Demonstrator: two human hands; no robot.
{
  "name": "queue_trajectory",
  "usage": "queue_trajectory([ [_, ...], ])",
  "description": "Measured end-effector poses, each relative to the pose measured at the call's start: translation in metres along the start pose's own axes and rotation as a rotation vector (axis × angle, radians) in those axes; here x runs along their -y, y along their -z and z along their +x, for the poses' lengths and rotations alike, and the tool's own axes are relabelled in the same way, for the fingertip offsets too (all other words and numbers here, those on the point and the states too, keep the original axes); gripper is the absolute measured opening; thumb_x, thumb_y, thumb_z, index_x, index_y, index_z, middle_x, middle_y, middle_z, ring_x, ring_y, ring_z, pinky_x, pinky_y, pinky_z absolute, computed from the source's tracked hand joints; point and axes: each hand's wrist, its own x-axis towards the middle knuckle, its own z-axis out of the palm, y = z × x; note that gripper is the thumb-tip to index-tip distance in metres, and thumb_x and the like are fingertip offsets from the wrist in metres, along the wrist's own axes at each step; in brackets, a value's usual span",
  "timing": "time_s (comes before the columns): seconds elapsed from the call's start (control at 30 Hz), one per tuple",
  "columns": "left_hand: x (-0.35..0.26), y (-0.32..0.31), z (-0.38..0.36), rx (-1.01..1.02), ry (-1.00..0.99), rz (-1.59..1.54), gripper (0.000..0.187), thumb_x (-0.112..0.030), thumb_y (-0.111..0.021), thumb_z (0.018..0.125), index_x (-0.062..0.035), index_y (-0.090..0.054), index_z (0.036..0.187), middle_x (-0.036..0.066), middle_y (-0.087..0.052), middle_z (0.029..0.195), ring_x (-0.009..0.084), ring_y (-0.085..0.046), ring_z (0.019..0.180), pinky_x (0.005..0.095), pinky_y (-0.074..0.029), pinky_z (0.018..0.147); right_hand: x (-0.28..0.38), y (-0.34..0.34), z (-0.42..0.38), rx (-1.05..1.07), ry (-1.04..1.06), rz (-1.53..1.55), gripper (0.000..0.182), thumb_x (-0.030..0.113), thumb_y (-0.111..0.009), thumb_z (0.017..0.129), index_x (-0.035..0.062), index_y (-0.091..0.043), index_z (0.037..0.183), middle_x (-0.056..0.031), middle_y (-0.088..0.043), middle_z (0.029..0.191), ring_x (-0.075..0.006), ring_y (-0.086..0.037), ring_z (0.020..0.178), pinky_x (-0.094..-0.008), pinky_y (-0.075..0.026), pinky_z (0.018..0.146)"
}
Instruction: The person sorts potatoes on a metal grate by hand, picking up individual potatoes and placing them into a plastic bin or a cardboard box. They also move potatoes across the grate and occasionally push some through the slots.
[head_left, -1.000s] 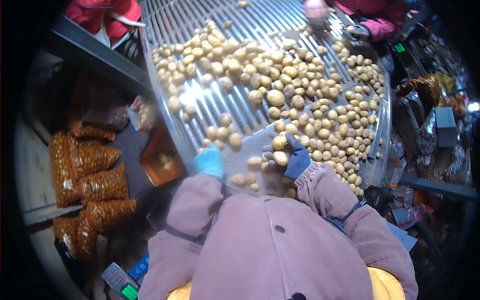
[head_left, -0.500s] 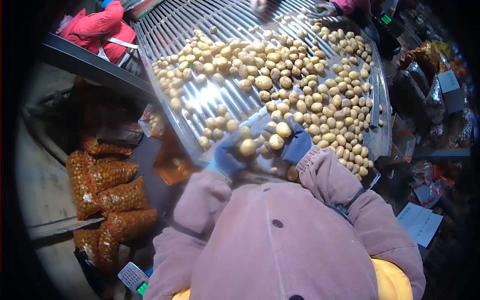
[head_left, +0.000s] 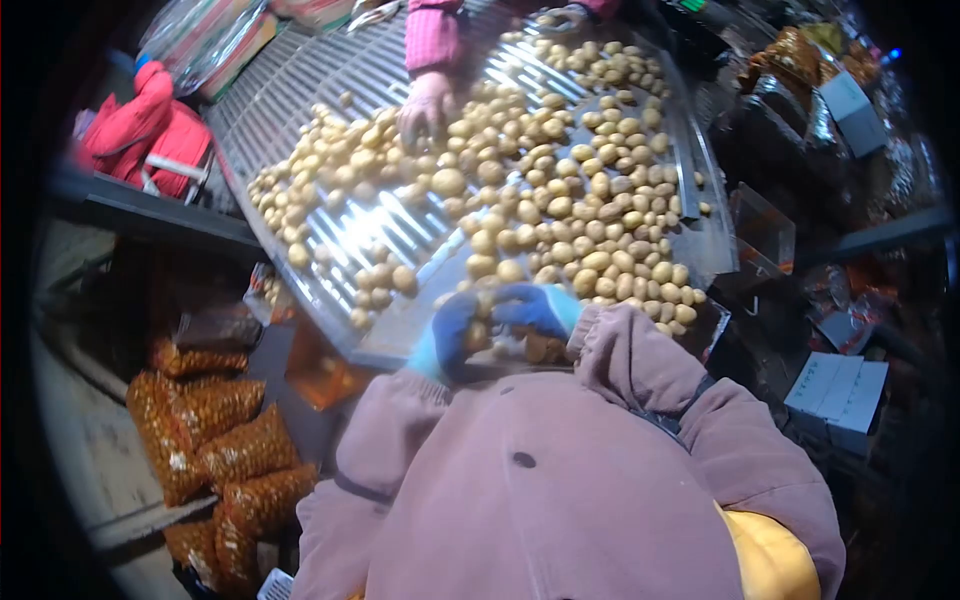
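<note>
My left hand (head_left: 449,334), in a blue glove with a light-blue cuff, curls around potatoes (head_left: 478,334) at the near edge of the sorting table. Opposite it, my right hand (head_left: 534,309) in a matching glove bends inward, its fingers reaching over the same potatoes. The two hands nearly meet, and blur hides part of the fingers. Just beyond them, loose potatoes (head_left: 596,261) cover the right side and middle of the slatted metal table (head_left: 290,95).
A co-worker's gloved hand (head_left: 427,108) reaches onto the potatoes from the far side. Another person in a red jacket (head_left: 150,125) is at upper left. Filled mesh sacks (head_left: 247,447) lie at lower left. A white box (head_left: 838,392) stands at right, near a clear bin (head_left: 765,228).
My hands have drawn closer together and toward my body, with the right hand turned inward over the potatoes. A co-worker's hand has reached farther onto the table. The whole view has shifted.
</note>
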Motion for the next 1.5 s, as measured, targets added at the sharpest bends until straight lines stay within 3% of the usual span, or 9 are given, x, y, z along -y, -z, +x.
queue_trajectory([
  [0.2, -0.017, -0.062, -0.006, -0.121, -0.063, 0.451, 0.039, -0.02, -0.055, 0.102, -0.0048, -0.052, 0.138, 0.006, -0.064, 0.111, 0.0111, -0.061, 0.086, 0.0253, -0.051, 0.072, 0.007, 0.018, -0.021, 0.088, -0.225, 0.156, 0.048, 0.034, -0.071, 0.09, 0.0028, -0.061, 0.126, -0.0081, -0.069, 0.091, -0.0135, -0.065, 0.077, -0.0286, -0.053, 0.071],
  [0.5, -0.037, -0.117, 0.01, 0.136, 0.059, 0.543, 0.047, -0.025, -0.056, 0.102, -0.0019, -0.046, 0.141, 0.008, -0.066, 0.094, 0.0131, -0.064, 0.079, 0.0269, -0.052, 0.067, -0.021, 0.074, -0.062, -0.032, 0.205, 0.337, 0.031, 0.013, -0.07, 0.091, 0.0072, -0.068, 0.122, -0.0048, -0.068, 0.109, -0.0137, -0.064, 0.095, -0.0284, -0.052, 0.086],
  [0.63, -0.037, -0.102, 0.013, 0.137, 0.158, 0.42, 0.04, -0.023, -0.062, 0.097, -0.002, -0.053, 0.131, 0.009, -0.066, 0.092, 0.0204, -0.066, 0.092, 0.0351, -0.055, 0.078, -0.098, 0.158, -0.09, -0.125, 0.265, 0.892, 0.025, 0.011, -0.066, 0.091, 0.0082, -0.065, 0.116, -0.0085, -0.065, 0.108, -0.0217, -0.065, 0.096, -0.0379, -0.053, 0.087],
  [0.67, -0.022, -0.077, 0.02, 0.177, 0.09, 0.522, 0.041, -0.023, -0.063, 0.096, -0.0024, -0.054, 0.13, 0.009, -0.066, 0.091, 0.0221, -0.066, 0.095, 0.036, -0.055, 0.08, -0.067, 0.187, -0.112, -0.298, 0.359, 0.491, 0.018, 0.02, -0.062, 0.094, 0.0102, -0.062, 0.109, -0.0079, -0.064, 0.101, -0.0226, -0.065, 0.089, -0.0383, -0.055, 0.078],
  [0.83, -0.014, -0.067, 0.025, 0.209, 0.065, 0.437, 0.04, -0.01, -0.068, 0.09, 0.0004, -0.057, 0.127, 0.016, -0.062, 0.122, 0.0243, -0.062, 0.113, 0.0335, -0.054, 0.088, -0.039, 0.29, -0.158, -0.951, 0.413, 1.621, 0.042, 0.036, -0.069, 0.09, 0.0129, -0.059, 0.123, -0.0053, -0.064, 0.108, -0.0195, -0.067, 0.093, -0.0368, -0.06, 0.074],
  [1.1, -0.045, -0.096, 0.017, 0.466, -0.214, 0.859, 0.056, -0.002, -0.054, 0.097, -0.0105, -0.039, 0.15, 0.011, -0.051, 0.139, 0.0168, -0.062, 0.098, 0.0269, -0.054, 0.079, -0.032, 0.17, -0.061, -0.665, 0.115, 0.914, 0.031, 0.032, -0.059, 0.097, 0.0093, -0.062, 0.119, -0.0064, -0.066, 0.099, -0.0183, -0.065, 0.081, -0.0326, -0.059, 0.069],
  [1.27, -0.021, -0.098, 0.024, -0.207, 0.235, -0.452, 0.049, -0.035, -0.058, 0.098, -0.008, -0.048, 0.138, 0.013, -0.058, 0.126, 0.021, -0.064, 0.092, 0.0282, -0.054, 0.072, 0.01, 0.061, -0.015, -0.21, 0.134, 0.345, 0.037, 0.015, -0.059, 0.097, 0.0074, -0.058, 0.133, -0.0087, -0.065, 0.121, -0.0174, -0.061, 0.107, -0.0324, -0.049, 0.094],
  [1.37, -0.025, -0.056, 0.033, 0.177, 0.234, -0.533, 0.052, -0.049, -0.055, 0.097, -0.0075, -0.052, 0.128, 0.013, -0.061, 0.116, 0.0239, -0.063, 0.087, 0.0329, -0.053, 0.067, 0.024, 0.047, -0.007, -0.253, 0.198, 0.067, 0.033, 0.011, -0.059, 0.097, 0.0068, -0.062, 0.13, -0.0079, -0.066, 0.118, -0.0164, -0.062, 0.1, -0.0313, -0.051, 0.087],
  [1.5, -0.042, -0.031, 0.048, 0.195, 0.125, -0.734, 0.054, -0.052, -0.055, 0.098, -0.0138, -0.051, 0.135, 0.011, -0.06, 0.119, 0.0201, -0.059, 0.082, 0.0301, -0.049, 0.062, -0.013, 0.137, 0.03, -0.572, 0.019, -0.029, 0.032, 0.022, -0.061, 0.095, 0.0074, -0.064, 0.124, -0.008, -0.067, 0.106, -0.023, -0.065, 0.098, -0.0382, -0.053, 0.083],
])
